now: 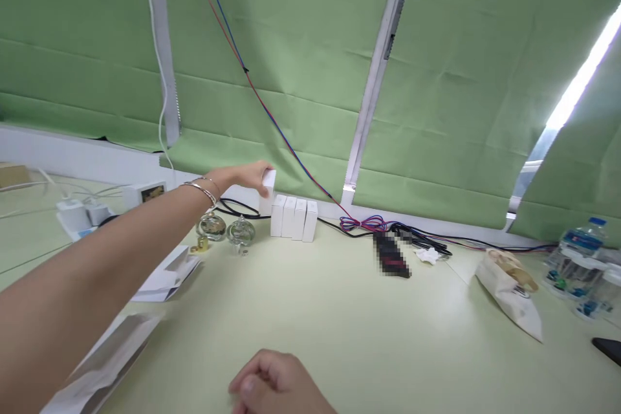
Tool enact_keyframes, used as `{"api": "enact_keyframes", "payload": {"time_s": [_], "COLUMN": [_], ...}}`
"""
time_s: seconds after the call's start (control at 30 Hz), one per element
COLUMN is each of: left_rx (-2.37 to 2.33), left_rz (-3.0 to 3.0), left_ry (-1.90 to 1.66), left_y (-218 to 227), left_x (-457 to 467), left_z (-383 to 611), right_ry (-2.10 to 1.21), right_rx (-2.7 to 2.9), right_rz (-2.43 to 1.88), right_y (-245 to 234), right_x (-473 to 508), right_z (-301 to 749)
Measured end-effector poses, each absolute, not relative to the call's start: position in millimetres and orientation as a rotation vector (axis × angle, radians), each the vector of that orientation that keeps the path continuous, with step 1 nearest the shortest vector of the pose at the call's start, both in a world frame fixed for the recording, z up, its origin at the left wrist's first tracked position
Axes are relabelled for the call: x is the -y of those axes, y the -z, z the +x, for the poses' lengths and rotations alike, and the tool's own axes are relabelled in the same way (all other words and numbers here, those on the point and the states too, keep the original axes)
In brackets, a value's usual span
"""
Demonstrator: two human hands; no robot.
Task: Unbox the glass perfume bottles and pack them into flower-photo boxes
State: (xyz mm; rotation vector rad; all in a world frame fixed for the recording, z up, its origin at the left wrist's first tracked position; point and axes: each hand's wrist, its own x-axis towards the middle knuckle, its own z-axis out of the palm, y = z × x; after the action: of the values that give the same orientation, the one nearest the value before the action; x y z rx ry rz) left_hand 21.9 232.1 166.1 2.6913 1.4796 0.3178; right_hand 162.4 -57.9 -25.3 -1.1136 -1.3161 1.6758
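My left hand reaches far forward to the back of the table. Its thumb and fingers are closed around the upper part of a small white box, which is upright. Just right of it stands a tight row of several similar white boxes. Below my left wrist are two round clear glass bottles, with small gold caps beside the left one. My right hand is low at the near edge of the view, its fingers curled in, with nothing visible in them.
White paper packaging and an opened paper bag lie on the left. White power adapters sit behind my forearm. Bundled cables run along the back. On the right are a cloth pouch and a water bottle.
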Motion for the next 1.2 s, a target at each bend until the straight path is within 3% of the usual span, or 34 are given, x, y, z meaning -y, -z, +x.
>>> {"api": "enact_keyframes", "payload": {"time_s": [0.17,0.23,0.43,0.67,0.83,1.07,1.2], "left_rx": [-1.381,-1.317,-1.257,-1.034,-0.773,-0.783,-0.754], "left_rz": [2.777,2.712,2.365,1.848,1.776,1.747,1.768], "left_ry": [-0.545,-0.54,-0.709,-1.17,-1.195,-1.207,-1.15], "left_y": [-184,-164,-69,-4,9,6,6], "left_x": [-134,-89,8,15,11,14,14], "left_z": [32,39,58,54,51,50,48], "right_ry": [-0.595,-0.427,-0.523,-0.66,-0.603,-0.618,-0.645], "right_rx": [1.495,1.454,1.418,1.477,1.447,1.653,1.48], "right_rz": [-1.109,-1.13,-1.165,-1.176,-1.14,-1.065,-1.019], "right_y": [30,30,27,23,26,22,27], "right_x": [46,42,52,48,36,37,36], "right_z": [184,190,180,197,209,222,221]}}
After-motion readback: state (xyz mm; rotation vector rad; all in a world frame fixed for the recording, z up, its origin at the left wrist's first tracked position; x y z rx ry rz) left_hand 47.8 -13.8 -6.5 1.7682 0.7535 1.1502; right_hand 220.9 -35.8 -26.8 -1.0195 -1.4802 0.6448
